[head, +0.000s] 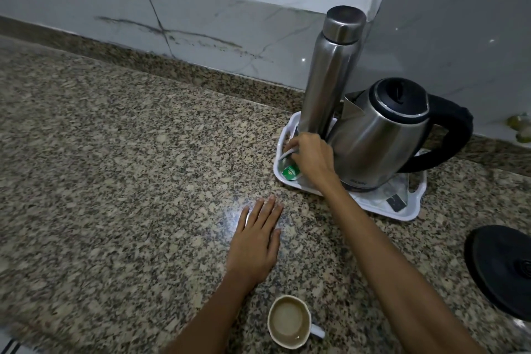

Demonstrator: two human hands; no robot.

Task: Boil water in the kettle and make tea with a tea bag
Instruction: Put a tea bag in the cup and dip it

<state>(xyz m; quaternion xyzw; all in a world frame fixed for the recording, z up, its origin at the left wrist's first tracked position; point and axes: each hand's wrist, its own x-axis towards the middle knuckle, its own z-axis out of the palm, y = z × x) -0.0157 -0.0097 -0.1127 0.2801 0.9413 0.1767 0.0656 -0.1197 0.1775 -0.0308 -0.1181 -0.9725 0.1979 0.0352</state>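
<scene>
At the tray's left end the right hand pinches a pale tea-bag wrapper — the green tea bag lies just nearer, touching it. Left hand lies flat, fingers straight, on the bench — farther off.

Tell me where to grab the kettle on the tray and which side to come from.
Grip the kettle by its black looped handle, coming from the right. The handle sticks out to the right, away from the steel bottle crowding the spout side, and it likely stays cooler than the metal body. The right hand is busy among the packets at the tray's left end, so free it first.
</scene>
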